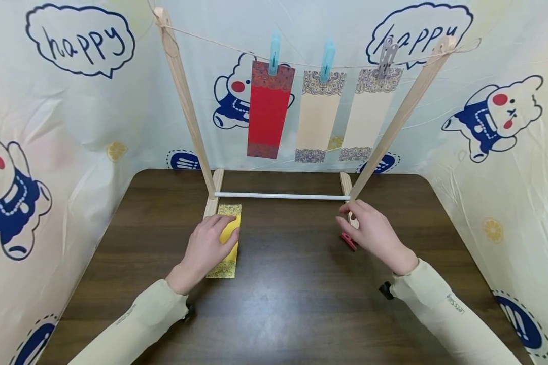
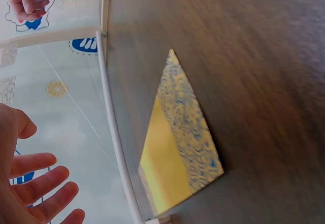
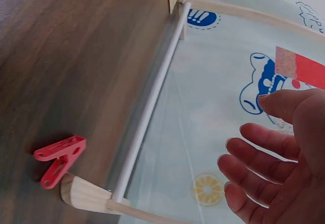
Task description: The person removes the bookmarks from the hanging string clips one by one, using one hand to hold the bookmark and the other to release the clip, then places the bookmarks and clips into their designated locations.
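My left hand (image 1: 208,240) hovers over a yellow card (image 1: 230,253) with patterned ends, which lies on the table. In the left wrist view its fingers are spread with nothing in them, and the card (image 2: 167,163) lies apart from them. My right hand (image 1: 373,230) hangs above a red clothespin (image 1: 348,242) near the right foot of a wooden frame. The right wrist view shows its fingers loosely bent and holding nothing, away from the clothespin (image 3: 61,158).
A string (image 1: 210,40) runs between two wooden posts (image 1: 182,96). A red card (image 1: 269,116) and two pale cards (image 1: 320,119) hang from it by two blue clothespins (image 1: 274,53) and a grey one (image 1: 386,56). A white rod (image 1: 283,195) joins the posts low down.
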`<move>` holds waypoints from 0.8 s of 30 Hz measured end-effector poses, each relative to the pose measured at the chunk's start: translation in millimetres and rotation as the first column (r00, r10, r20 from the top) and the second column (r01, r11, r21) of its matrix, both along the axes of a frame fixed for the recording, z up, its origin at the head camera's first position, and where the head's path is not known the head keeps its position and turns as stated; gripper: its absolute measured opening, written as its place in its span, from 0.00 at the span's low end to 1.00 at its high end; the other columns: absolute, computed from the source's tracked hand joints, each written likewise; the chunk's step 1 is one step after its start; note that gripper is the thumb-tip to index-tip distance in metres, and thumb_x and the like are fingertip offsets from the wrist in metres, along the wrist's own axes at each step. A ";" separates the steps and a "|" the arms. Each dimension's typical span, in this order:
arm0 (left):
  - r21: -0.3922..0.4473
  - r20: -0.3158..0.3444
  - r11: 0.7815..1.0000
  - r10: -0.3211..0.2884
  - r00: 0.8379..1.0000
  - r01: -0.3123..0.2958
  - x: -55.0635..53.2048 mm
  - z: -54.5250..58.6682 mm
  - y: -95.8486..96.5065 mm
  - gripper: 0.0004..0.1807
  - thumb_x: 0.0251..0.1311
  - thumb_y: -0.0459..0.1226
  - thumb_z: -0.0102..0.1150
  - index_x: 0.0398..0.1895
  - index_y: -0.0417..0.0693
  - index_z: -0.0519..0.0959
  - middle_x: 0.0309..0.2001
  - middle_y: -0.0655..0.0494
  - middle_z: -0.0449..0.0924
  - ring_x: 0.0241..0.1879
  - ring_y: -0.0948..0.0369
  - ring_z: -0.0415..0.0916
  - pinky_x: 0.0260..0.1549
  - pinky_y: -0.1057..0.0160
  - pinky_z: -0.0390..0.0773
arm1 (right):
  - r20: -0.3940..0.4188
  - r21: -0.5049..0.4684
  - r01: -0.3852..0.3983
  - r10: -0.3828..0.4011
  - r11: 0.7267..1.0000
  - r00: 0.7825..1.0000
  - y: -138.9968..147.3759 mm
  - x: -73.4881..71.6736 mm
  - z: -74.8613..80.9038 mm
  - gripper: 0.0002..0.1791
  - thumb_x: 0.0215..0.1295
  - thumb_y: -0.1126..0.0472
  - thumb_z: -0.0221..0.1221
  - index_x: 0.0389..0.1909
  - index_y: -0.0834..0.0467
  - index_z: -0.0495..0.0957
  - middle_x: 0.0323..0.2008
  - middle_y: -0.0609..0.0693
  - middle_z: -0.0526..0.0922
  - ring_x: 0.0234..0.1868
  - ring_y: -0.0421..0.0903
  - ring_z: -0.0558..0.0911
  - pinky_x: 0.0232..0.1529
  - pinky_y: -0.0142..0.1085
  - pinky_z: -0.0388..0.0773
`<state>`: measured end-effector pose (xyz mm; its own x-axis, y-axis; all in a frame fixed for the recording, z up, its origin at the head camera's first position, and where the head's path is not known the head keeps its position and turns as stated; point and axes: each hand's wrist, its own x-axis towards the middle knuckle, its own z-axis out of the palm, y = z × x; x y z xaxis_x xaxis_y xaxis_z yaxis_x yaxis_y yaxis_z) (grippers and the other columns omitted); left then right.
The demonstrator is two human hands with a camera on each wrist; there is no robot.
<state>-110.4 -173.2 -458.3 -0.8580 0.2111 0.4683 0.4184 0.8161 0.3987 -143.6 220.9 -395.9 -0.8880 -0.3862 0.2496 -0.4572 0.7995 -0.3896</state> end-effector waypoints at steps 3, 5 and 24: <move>0.003 0.003 1.000 -0.001 1.000 0.001 -2.0 2.9 3.1 0.16 0.65 0.41 0.67 0.51 0.40 0.86 0.47 0.43 0.86 0.46 0.44 0.82 0.45 0.42 0.82 | -0.019 -0.006 0.001 -0.001 1.000 1.000 -1.0 0.0 6.3 0.11 0.69 0.59 0.68 0.46 0.60 0.83 0.39 0.56 0.83 0.37 0.51 0.81 0.35 0.46 0.82; 0.004 0.002 1.000 0.001 1.000 -0.001 -3.6 4.9 4.7 0.17 0.66 0.41 0.67 0.51 0.40 0.86 0.47 0.43 0.86 0.46 0.45 0.81 0.45 0.42 0.82 | -0.037 -0.011 0.006 -0.007 1.000 0.999 -1.3 -0.8 11.5 0.11 0.70 0.58 0.68 0.47 0.60 0.83 0.40 0.55 0.83 0.40 0.52 0.82 0.36 0.48 0.83; 0.070 -0.015 0.998 0.003 1.000 -0.002 -20.3 25.0 18.6 0.17 0.68 0.43 0.64 0.53 0.42 0.86 0.50 0.44 0.85 0.48 0.46 0.82 0.46 0.44 0.82 | -0.148 -0.014 -0.050 0.048 0.999 0.988 -11.8 -7.9 49.9 0.11 0.72 0.57 0.66 0.48 0.60 0.82 0.41 0.54 0.83 0.42 0.53 0.83 0.40 0.49 0.82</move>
